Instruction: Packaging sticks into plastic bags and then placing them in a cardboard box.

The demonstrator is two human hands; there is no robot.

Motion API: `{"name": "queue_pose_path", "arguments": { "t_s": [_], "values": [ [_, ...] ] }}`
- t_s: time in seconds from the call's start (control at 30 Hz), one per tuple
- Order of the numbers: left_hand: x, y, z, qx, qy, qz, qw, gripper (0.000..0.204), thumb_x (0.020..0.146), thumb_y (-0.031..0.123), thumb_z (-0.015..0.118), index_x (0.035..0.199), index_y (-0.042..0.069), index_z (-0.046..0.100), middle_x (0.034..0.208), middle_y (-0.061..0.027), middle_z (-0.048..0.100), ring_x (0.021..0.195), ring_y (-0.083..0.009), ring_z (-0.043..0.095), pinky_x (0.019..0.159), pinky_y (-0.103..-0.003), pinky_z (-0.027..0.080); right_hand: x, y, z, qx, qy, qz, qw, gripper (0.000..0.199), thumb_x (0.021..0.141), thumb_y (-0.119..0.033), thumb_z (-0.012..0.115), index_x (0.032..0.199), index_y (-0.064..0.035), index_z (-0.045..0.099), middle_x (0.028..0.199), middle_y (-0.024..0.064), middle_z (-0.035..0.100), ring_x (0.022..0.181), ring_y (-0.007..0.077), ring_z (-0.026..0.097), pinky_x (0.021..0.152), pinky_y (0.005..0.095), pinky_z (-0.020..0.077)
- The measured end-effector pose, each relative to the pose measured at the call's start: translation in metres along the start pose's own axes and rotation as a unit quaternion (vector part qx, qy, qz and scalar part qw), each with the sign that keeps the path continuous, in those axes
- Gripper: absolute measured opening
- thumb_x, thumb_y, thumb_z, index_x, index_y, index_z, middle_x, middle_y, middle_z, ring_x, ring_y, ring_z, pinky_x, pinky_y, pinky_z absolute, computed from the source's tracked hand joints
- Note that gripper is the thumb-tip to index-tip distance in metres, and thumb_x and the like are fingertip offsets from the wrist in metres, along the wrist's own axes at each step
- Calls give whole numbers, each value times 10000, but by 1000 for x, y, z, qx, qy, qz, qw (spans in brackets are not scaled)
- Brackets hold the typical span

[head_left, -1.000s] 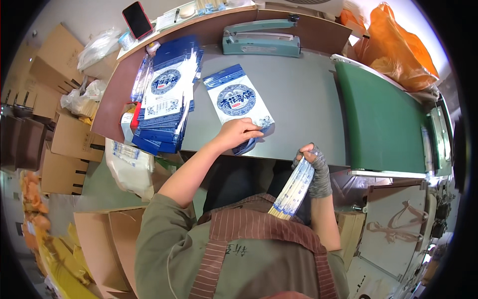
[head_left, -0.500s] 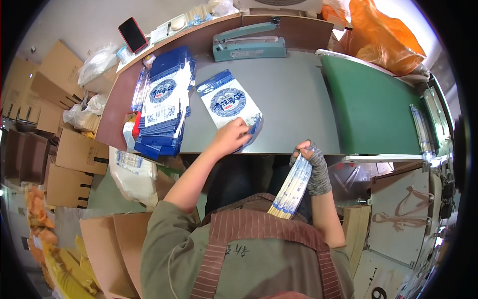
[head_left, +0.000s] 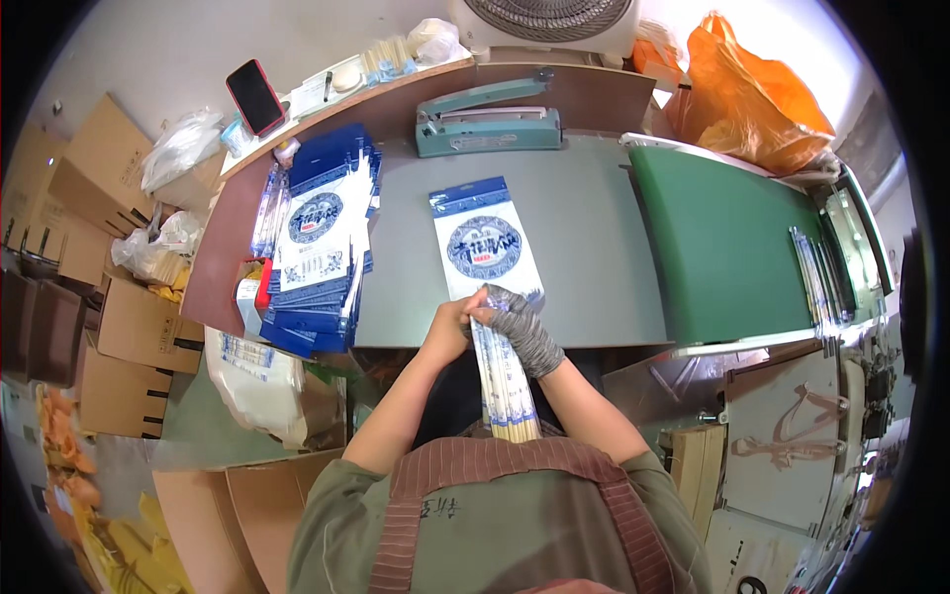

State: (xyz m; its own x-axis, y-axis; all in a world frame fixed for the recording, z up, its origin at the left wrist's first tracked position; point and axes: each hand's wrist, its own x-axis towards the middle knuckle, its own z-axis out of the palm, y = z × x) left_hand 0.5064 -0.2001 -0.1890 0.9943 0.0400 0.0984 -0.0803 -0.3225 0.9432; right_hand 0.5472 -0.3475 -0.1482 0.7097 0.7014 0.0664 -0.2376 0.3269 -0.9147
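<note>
A blue and white pouch [head_left: 485,243] lies flat on the grey table [head_left: 584,213], its open end toward me. My left hand [head_left: 450,327], bare, grips the near edge of the pouch mouth. My right hand [head_left: 517,322], in a grey glove, holds a bundle of wrapped chopsticks [head_left: 505,381] with its far end at the pouch opening. Both hands touch each other at the table's front edge.
A stack of the same pouches [head_left: 317,247] lies at the left. A teal heat sealer [head_left: 487,124] stands at the back. A green conveyor belt [head_left: 727,243] runs on the right. A phone [head_left: 255,96], an orange bag [head_left: 757,99] and cardboard boxes [head_left: 94,257] surround the table.
My right hand has brought the chopstick bundle from beside my body up to the pouch mouth. My left hand has shifted along the pouch's near edge to meet it.
</note>
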Motion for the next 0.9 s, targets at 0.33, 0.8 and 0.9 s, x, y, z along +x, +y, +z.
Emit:
{"name": "queue_pose_path", "arguments": {
  "t_s": [0.33,0.8,0.9],
  "values": [
    [4,19,21,-61,262,70,961,313,816,-105,604,1112,-10,633,955,-102,698,811,-163,644,745,-278,511,18,18,-21,-403,81,47,910,179,839,-210,638,892,-39,630,814,63,648,755,150,579,720,333,489],
    [-51,38,25,113,241,304,915,269,714,-131,671,945,5,654,904,-115,653,784,-233,624,681,-287,505,-40,39,-15,-262,124,124,949,431,840,-135,658,1215,-25,477,995,60,605,856,139,578,718,267,500],
    [-78,40,31,76,231,278,929,238,724,-127,675,922,5,657,909,-128,655,782,-239,625,674,-284,506,-61,46,-7,-2,170,120,978,509,835,-139,659,1277,-23,433,1022,55,600,866,137,578,731,259,498]
  ]
}}
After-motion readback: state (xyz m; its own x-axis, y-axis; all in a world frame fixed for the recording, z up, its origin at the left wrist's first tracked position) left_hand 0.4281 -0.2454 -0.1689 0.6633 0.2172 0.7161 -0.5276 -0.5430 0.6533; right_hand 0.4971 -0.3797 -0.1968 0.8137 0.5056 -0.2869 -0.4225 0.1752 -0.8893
